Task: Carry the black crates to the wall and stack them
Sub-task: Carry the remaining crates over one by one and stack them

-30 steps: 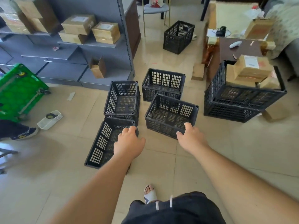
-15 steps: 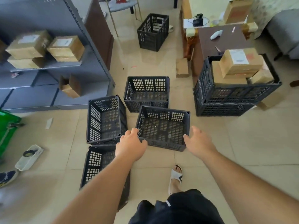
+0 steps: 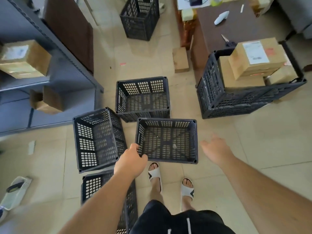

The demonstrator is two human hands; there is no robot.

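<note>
Left grip (image 3: 130, 163) now closed on crate (image 3: 167, 141) corner.

Nearest crate (image 3: 166, 141) sits at centre; a second crate (image 3: 142, 97) touches it at 11 o'clock, a third (image 3: 98, 139) at 9, a box-filled crate (image 3: 236, 97) at 2.
</note>
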